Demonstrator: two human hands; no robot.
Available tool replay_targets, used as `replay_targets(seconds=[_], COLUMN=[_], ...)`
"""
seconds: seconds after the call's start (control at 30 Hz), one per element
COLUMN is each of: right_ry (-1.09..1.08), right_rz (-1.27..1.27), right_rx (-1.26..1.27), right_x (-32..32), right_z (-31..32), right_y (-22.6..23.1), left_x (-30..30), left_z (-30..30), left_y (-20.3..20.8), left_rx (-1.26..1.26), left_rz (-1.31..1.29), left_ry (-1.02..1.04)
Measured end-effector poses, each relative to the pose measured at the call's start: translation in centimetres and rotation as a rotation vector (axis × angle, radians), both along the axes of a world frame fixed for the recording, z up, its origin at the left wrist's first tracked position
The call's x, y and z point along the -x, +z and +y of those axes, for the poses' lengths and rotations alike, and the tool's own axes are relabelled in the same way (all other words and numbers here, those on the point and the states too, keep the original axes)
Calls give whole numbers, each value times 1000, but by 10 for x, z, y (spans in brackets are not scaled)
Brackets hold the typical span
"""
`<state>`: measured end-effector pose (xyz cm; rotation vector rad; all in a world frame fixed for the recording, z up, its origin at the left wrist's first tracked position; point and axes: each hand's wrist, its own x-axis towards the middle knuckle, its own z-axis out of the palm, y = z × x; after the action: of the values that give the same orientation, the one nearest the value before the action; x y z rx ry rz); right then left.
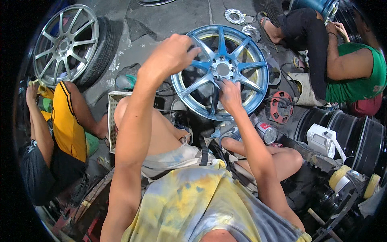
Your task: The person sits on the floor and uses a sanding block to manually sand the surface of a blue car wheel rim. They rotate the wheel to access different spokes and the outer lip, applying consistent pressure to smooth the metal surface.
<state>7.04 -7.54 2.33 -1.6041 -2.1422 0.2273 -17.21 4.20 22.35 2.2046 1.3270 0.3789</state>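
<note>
blue wheel rim (221, 59): placed directly ahead of the person, front face turned their way, presumably so both hands can reach it. left hand (173, 55): blurred, fingers curled; whether it holds anything cannot be told. the rim lies beyond it and to its right. right hand (231, 97): fingers gathered narrow over the rim's face, just below centre, apparently bearing down; any item underneath cannot be confirmed.
</note>
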Motion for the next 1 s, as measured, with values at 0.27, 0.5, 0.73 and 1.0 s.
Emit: replay_targets(seconds=[0.27,0.5,0.73,1.0], right_ry=[-93,-138,-207,-512], right_rz=[-34,-98,-43,312], right_rx=[154,-38,-27,50], right_x=[20,17,39,66], right_z=[-97,-46,-91,-98], right_y=[3,8,18,5], left_x=[-47,-40,-40,-43], left_z=[-10,-36,-47,-50], left_y=[-75,-180,-201,-204], left_rx=[155,-225,-344,-305], left_rz=[298,560,447,495], left_ry=[-277,-569,-587,-583])
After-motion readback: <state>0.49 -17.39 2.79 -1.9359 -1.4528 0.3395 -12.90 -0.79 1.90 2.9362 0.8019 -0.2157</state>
